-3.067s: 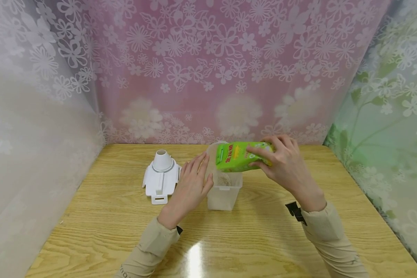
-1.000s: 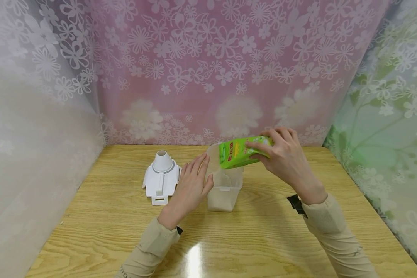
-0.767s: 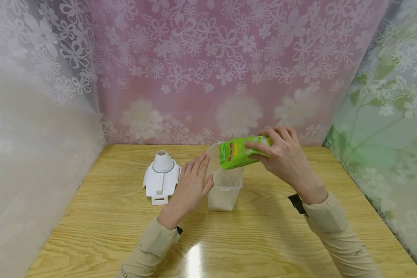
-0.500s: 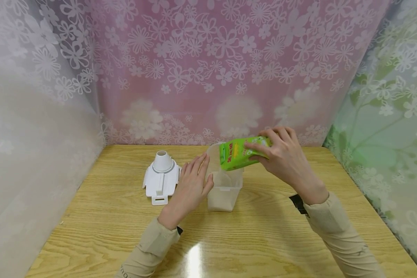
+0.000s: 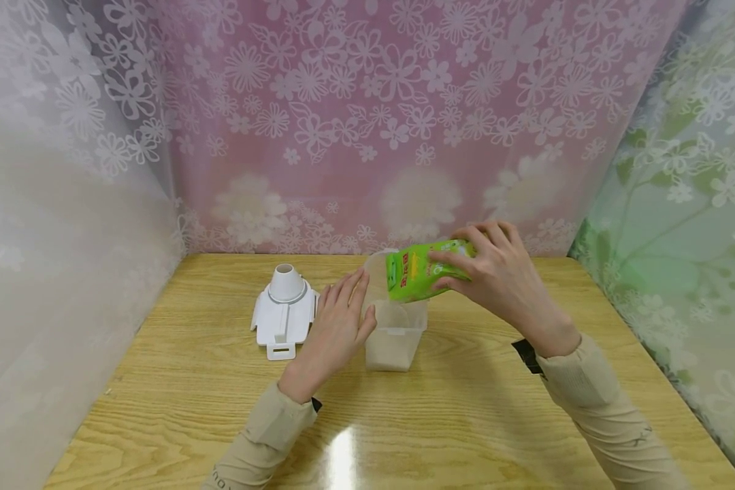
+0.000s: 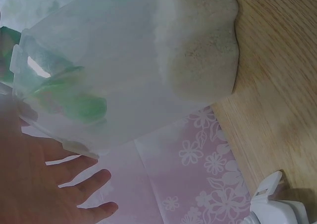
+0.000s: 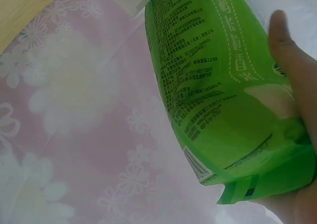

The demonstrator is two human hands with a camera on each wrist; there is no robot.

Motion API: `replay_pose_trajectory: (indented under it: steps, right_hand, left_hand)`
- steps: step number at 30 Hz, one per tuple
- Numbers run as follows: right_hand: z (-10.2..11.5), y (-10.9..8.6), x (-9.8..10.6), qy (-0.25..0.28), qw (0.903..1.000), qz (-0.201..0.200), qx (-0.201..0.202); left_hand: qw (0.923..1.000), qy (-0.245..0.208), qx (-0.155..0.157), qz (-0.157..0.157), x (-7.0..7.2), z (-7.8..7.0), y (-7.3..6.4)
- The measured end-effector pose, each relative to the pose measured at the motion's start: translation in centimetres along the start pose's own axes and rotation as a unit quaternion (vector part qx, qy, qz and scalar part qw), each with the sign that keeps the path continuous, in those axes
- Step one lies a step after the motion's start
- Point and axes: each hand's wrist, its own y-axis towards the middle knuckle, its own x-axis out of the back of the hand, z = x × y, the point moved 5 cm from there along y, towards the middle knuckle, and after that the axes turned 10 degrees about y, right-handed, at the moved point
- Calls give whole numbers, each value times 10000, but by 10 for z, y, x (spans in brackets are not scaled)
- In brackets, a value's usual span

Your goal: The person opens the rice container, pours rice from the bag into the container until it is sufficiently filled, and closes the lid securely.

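Note:
My right hand (image 5: pixel 499 279) grips a green printed rice bag (image 5: pixel 425 270), tipped on its side with its left end over a translucent plastic container (image 5: pixel 398 347). The right wrist view shows the bag's printed back (image 7: pixel 218 95) and my thumb along its edge. My left hand (image 5: pixel 337 323) rests with straight fingers against the container's upper left side; in the left wrist view those fingers (image 6: pixel 89 184) are spread near its rim. Pale rice (image 6: pixel 203 50) lies heaped in the bottom of the container. The bag's mouth is hidden from the head view.
Left of my left hand, a white plastic lid (image 5: pixel 275 323) with a cone-shaped spout (image 5: pixel 286 282) lies on the wooden table (image 5: pixel 465 422). Floral curtains (image 5: pixel 367 122) stand behind the table and at both sides.
Compared with about three seconds ago, the bag's right end and my right hand sit higher, so the bag tilts more steeply. My left hand, the container and the lid have stayed put.

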Motion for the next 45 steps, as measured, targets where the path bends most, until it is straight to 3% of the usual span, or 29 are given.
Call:
replay_pose_trajectory:
  steps: [30, 45]
  right_hand:
    - [8, 7, 11, -399, 9989, -121, 197]
    - [19, 10, 14, -316, 9976, -422, 459]
  left_hand:
    - [10000, -30, 15, -55, 0, 0, 1]
    - [10000, -20, 36, 48, 0, 0, 1]
